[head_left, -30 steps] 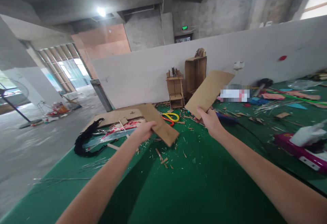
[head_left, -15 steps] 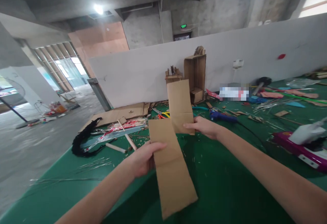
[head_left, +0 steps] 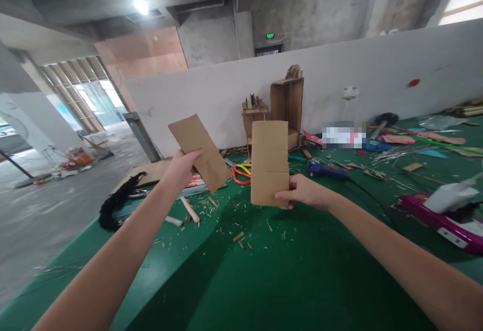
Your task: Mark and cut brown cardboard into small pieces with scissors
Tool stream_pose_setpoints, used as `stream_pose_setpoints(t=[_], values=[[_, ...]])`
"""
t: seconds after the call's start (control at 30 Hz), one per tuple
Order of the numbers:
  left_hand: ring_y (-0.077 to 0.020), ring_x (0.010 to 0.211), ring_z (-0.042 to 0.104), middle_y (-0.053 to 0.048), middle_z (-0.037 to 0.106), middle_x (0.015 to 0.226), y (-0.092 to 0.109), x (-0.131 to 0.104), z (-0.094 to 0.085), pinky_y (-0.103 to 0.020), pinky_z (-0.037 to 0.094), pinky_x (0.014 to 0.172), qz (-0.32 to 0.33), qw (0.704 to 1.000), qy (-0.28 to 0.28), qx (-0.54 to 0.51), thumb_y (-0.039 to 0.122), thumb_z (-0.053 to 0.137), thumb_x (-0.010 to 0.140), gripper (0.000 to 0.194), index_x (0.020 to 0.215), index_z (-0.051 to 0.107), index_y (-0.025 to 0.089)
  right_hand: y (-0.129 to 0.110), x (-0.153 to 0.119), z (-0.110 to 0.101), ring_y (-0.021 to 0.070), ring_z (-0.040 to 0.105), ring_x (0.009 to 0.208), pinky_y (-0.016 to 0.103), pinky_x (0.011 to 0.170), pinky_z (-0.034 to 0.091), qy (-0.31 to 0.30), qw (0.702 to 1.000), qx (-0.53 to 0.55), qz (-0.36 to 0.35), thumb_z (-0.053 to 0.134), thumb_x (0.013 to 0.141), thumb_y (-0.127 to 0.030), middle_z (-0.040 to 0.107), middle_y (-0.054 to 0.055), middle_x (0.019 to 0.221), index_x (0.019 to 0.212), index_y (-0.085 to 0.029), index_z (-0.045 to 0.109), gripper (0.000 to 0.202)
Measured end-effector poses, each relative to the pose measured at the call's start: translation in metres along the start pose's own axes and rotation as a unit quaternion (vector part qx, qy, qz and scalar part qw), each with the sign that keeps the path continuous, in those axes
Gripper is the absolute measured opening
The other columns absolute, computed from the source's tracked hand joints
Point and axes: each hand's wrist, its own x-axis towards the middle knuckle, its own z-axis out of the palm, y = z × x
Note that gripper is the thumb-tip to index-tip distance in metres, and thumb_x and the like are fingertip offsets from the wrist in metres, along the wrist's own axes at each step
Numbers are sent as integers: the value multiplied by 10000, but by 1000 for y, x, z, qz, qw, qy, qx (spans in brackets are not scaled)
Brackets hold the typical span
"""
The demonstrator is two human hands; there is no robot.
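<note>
My left hand [head_left: 184, 166] is closed on the left edge of a brown cardboard piece [head_left: 206, 157], which tilts to the left above the table. In my right hand [head_left: 304, 191] is a second cardboard piece [head_left: 269, 160], held nearly upright by its lower right corner with the thumb on its face. The two pieces are apart. Between and behind them lie scissors with red handles [head_left: 240, 176] and a tool with yellow handles [head_left: 243, 168]. Part of an open cardboard box [head_left: 287, 102] is hidden behind the right piece.
Cardboard scraps [head_left: 238, 237] litter the green table [head_left: 241, 285]. Wooden sticks [head_left: 190, 210] and a black fuzzy strip [head_left: 116, 202] lie left. On the right are a blue glue gun [head_left: 326, 171] with its cord and a magenta power strip [head_left: 439, 220]. A white partition [head_left: 211, 99] stands behind.
My left hand has moved up and left with its cardboard piece, which now leans left and looks shorter. The right piece has shifted slightly down and stands straighter.
</note>
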Motion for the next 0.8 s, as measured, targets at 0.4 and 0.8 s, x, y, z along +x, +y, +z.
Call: stream_pose_setpoints(t=[0.4,0.8], values=[[-246,846,674,-96,702,991,-25,-120,-18,-361,554,734,-306,934,-182,12,246,789,589,437,985,614,193,7,11,-13,110,486,346,244,377,372,190,945,-243,111,616,733,-393,635,51,553,736,-119,677,281],[-205,836,660,-80,704,884,-48,10,-15,-320,538,719,-11,995,89,43,142,711,588,317,885,599,141,-2,-6,2,71,534,475,185,452,499,-107,990,71,64,719,668,-346,621,12,647,861,-108,660,312]])
